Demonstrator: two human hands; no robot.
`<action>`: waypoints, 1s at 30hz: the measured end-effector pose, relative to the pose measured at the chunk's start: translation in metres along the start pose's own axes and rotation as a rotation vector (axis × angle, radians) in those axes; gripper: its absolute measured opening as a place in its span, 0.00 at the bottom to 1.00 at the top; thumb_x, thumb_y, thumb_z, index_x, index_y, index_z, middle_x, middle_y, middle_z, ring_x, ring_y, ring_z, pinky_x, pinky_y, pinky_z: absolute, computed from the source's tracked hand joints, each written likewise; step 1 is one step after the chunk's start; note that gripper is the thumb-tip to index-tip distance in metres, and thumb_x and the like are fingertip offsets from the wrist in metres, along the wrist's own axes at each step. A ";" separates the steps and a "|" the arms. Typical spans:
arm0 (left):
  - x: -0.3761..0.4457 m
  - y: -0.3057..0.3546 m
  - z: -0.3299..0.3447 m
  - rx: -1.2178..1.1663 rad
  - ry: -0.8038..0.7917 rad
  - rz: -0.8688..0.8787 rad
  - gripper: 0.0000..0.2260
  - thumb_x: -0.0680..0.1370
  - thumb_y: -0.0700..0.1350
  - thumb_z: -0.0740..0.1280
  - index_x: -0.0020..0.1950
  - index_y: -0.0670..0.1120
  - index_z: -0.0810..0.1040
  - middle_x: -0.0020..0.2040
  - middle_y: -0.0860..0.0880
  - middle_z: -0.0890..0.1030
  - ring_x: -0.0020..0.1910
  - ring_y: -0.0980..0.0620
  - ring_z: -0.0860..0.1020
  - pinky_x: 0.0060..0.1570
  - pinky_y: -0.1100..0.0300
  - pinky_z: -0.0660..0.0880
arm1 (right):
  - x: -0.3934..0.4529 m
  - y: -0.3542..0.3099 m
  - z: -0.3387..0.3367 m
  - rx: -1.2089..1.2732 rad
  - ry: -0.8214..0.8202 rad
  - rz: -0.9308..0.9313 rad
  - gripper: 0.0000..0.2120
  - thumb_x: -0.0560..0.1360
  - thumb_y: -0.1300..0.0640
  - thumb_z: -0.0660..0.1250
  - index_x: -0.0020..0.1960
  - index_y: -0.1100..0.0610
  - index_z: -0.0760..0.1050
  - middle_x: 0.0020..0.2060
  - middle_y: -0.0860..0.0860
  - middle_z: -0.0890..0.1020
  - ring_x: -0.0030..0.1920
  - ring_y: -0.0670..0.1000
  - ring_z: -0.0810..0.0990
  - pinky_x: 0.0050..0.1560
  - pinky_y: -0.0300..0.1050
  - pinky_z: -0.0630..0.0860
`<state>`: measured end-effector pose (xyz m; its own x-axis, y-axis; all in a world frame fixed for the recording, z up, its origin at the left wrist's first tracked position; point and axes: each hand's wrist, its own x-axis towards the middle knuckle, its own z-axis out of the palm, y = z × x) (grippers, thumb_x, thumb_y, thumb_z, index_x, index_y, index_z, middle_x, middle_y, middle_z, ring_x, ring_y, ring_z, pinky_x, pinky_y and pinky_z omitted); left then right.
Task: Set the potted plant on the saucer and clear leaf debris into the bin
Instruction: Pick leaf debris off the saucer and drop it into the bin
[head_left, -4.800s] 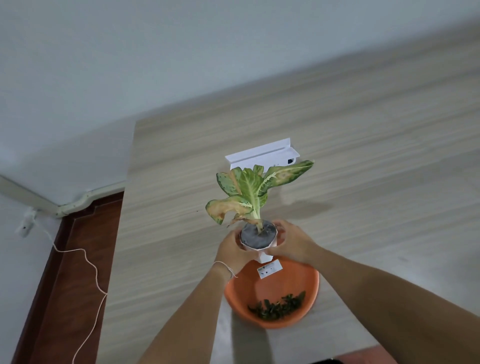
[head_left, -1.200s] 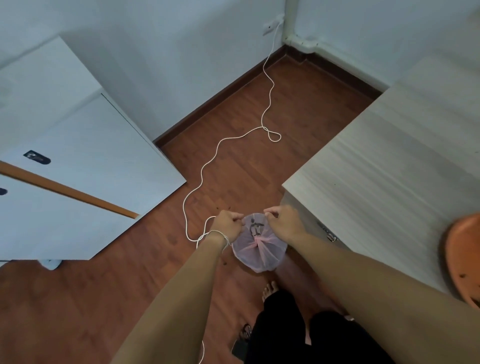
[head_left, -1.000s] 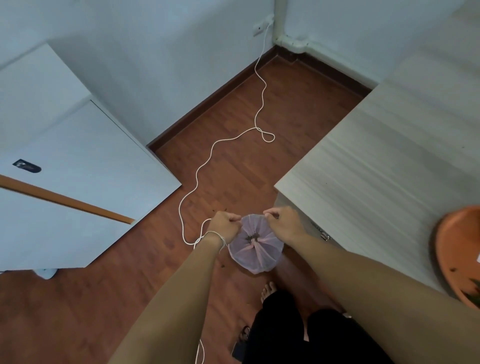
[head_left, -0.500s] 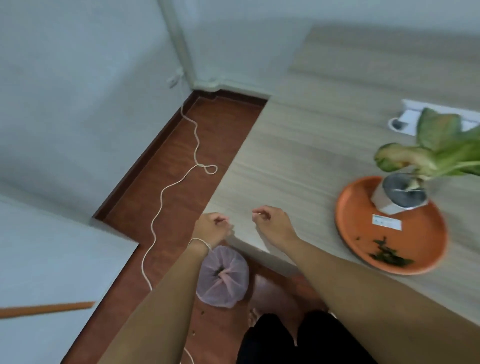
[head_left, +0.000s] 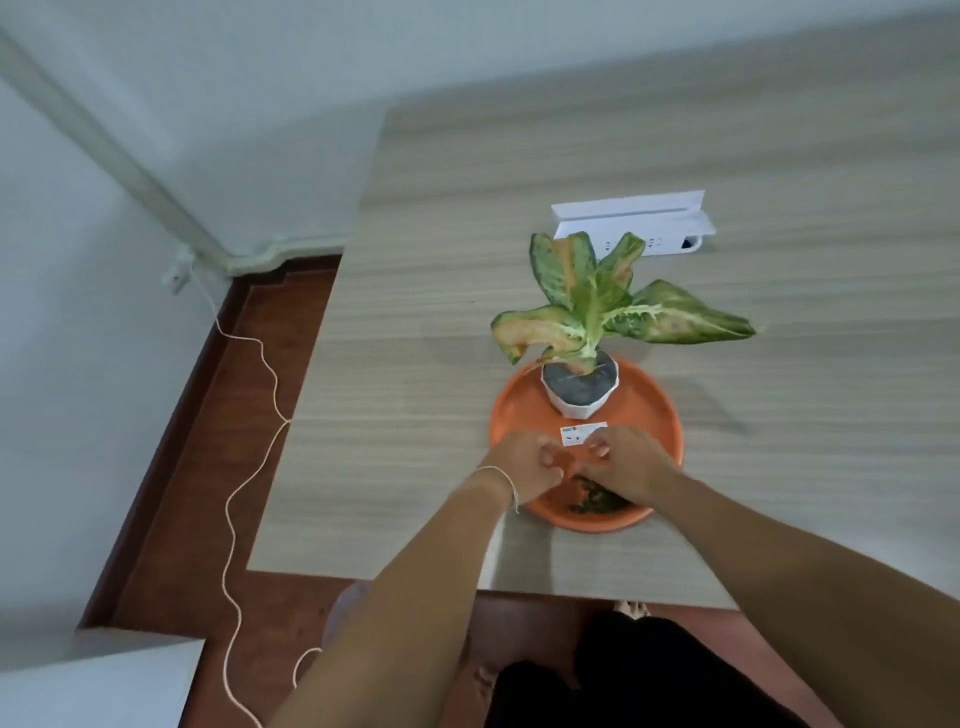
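The potted plant (head_left: 581, 387), with mottled green and yellow leaves in a white pot, stands upright on the far half of the orange saucer (head_left: 657, 415). Dark leaf debris (head_left: 592, 501) lies in a small pile on the saucer's near side. My left hand (head_left: 524, 465) and my right hand (head_left: 626, 462) meet over that near side, with curled fingers touching each other. The right hand's fingertips reach down onto the debris; whether they grip any is hidden. A sliver of the pink-lined bin (head_left: 340, 613) shows on the floor under my left forearm.
A white sticker (head_left: 583, 434) lies on the saucer by the pot. A white power strip (head_left: 631, 221) sits behind the plant on the wooden table (head_left: 415, 338). A white cord (head_left: 249, 467) trails over the red-brown floor. A white cabinet (head_left: 98, 680) fills the lower left corner.
My view swung from the bin on the floor back to the table. Both hands let go of the bin's bag and moved up and right onto the saucer's near side.
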<state>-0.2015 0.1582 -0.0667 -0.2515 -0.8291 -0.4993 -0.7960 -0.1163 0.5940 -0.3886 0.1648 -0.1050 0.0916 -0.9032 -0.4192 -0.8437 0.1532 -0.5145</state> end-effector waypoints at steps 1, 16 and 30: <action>0.005 0.007 0.007 0.053 -0.041 0.004 0.16 0.73 0.42 0.71 0.61 0.46 0.81 0.54 0.46 0.84 0.53 0.47 0.82 0.60 0.55 0.77 | -0.001 0.005 -0.002 -0.053 -0.041 -0.008 0.21 0.67 0.39 0.71 0.54 0.50 0.81 0.51 0.49 0.84 0.52 0.54 0.81 0.50 0.50 0.78; 0.022 0.028 0.057 0.552 -0.145 0.046 0.14 0.73 0.43 0.68 0.58 0.44 0.79 0.60 0.42 0.80 0.57 0.40 0.79 0.56 0.49 0.77 | -0.001 0.017 0.012 -0.337 -0.235 -0.218 0.14 0.72 0.55 0.68 0.55 0.58 0.79 0.55 0.57 0.80 0.55 0.60 0.79 0.52 0.52 0.76; 0.014 0.012 0.051 0.141 0.088 -0.095 0.06 0.73 0.41 0.70 0.48 0.45 0.86 0.50 0.48 0.86 0.52 0.48 0.81 0.53 0.59 0.76 | -0.003 0.020 -0.001 -0.022 -0.080 -0.121 0.07 0.70 0.60 0.67 0.41 0.52 0.83 0.40 0.47 0.86 0.45 0.52 0.82 0.45 0.44 0.77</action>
<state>-0.2425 0.1727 -0.0984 -0.1274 -0.8633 -0.4884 -0.8847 -0.1236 0.4494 -0.4065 0.1707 -0.1135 0.2347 -0.8795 -0.4139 -0.8352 0.0354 -0.5488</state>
